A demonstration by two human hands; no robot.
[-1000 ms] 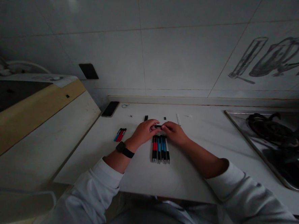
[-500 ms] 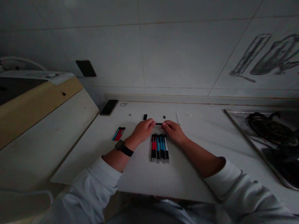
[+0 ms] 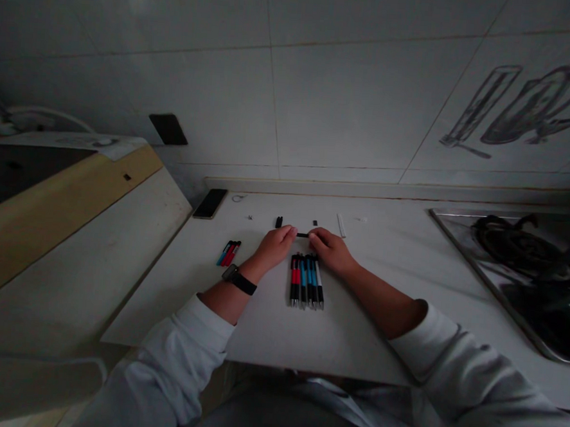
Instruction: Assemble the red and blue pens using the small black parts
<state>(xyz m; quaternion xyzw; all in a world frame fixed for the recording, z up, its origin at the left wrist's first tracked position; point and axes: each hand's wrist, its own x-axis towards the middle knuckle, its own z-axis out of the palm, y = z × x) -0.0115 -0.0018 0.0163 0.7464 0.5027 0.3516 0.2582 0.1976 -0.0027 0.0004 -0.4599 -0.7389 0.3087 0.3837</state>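
My left hand (image 3: pixel 275 245) and my right hand (image 3: pixel 333 250) face each other above the counter, fingers closed on opposite ends of a thin black pen part (image 3: pixel 303 235). Its ends are hidden in my fingertips. Just below, a row of click pens (image 3: pixel 306 282) with red, blue and white barrels lies side by side, tips towards me. Left of my left wrist are red and blue pen barrels (image 3: pixel 228 253). Beyond my hands lie small black pieces (image 3: pixel 278 222), another small dark piece (image 3: pixel 315 223) and a slim whitish stick (image 3: pixel 341 225).
A phone (image 3: pixel 210 204) lies at the counter's back left, near a thin ring (image 3: pixel 238 198) and a tiny piece (image 3: pixel 250 218). Another tiny clear piece (image 3: pixel 362 219) is at the back. A gas stove (image 3: pixel 508 272) stands right; a slanted panel (image 3: pixel 94 253) borders the left.
The view has shifted slightly, so the counter's things appear a little further right. Both hands keep the same hold on the black pen part.
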